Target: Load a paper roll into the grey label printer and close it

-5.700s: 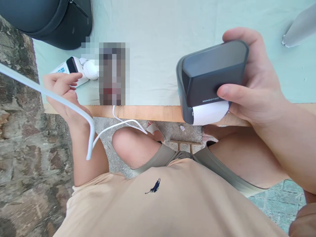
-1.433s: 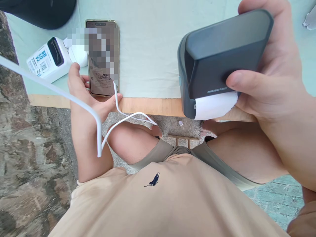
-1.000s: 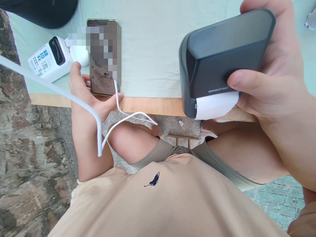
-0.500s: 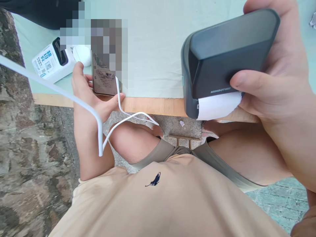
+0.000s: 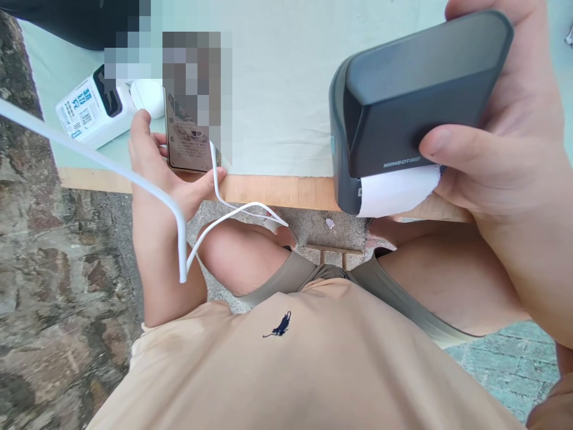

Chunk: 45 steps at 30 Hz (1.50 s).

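Note:
My right hand (image 5: pixel 496 143) grips a dark grey label printer (image 5: pixel 416 101) marked NIIMBOT, raised over the table's front edge, its thumb across the front face. A strip of white paper (image 5: pixel 398 191) sticks out of the printer's lower side. On the left, my left hand (image 5: pixel 172 179) is closed around a smartphone (image 5: pixel 190 146), fingers behind it and thumb at its lower corner. The phone stands upright with a page of pictures and text on its screen; its upper part is pixelated. A white cable (image 5: pixel 215 173) crosses in front of the phone.
Behind my left hand lies a white box-like device (image 5: pixel 85 116) with a dark display, beside a round white object (image 5: pixel 147 98). The table (image 5: pixel 277 119) has a pale green cover and a wooden edge. A dark object (image 5: pixel 76 21) sits at the back left; a stone wall (image 5: pixel 67 286) runs along the left.
Both hands keep their hold. The printer has shifted very slightly up and to the right in view; the phone and the cable are almost unchanged.

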### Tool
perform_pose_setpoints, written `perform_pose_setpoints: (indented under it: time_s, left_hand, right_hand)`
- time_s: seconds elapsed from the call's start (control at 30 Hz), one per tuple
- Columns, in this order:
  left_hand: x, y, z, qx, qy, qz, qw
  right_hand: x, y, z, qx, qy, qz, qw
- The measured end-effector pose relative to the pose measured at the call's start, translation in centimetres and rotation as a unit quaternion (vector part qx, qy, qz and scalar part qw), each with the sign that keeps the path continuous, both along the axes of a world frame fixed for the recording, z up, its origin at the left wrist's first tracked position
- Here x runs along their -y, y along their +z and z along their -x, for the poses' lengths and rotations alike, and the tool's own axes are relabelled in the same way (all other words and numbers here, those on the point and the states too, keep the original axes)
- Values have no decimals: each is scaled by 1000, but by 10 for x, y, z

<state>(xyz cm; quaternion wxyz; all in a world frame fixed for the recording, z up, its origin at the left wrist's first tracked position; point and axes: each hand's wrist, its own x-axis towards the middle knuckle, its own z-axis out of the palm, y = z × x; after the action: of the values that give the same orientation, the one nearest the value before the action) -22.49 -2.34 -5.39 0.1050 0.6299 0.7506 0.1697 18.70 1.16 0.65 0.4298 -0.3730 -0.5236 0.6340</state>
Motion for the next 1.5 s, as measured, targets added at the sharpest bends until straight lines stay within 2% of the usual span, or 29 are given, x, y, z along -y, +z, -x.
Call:
perform_pose_setpoints:
  time_s: [0.37,0.6,0.9,1.03,1.3,1.5]
  left_hand:
    - [0,4,0,-5,-4,22,1000]
    - [-2,-6,3,-2,8,-5,1000]
    - [-6,-13,3,-15,8,-20,1000]
    - [-8,-16,6,-18,17,-15,1000]
    - [-8,-14,11,-18,1,15,1000]
    - [-9,-19,18,-18,-21,12,1000]
  right_hand:
    - [-2,-1,-1,-14,8,-15,1000]
    - [-11,-11,-6,-1,35,-66,997]
    - [-1,0,-2,-7,8,6,1000]
    - [-2,0,-1,-2,2,-3,1000]
    - [-1,1,1,7,5,-8,1000]
    - [-5,-2,-1,-9,20,-34,999]
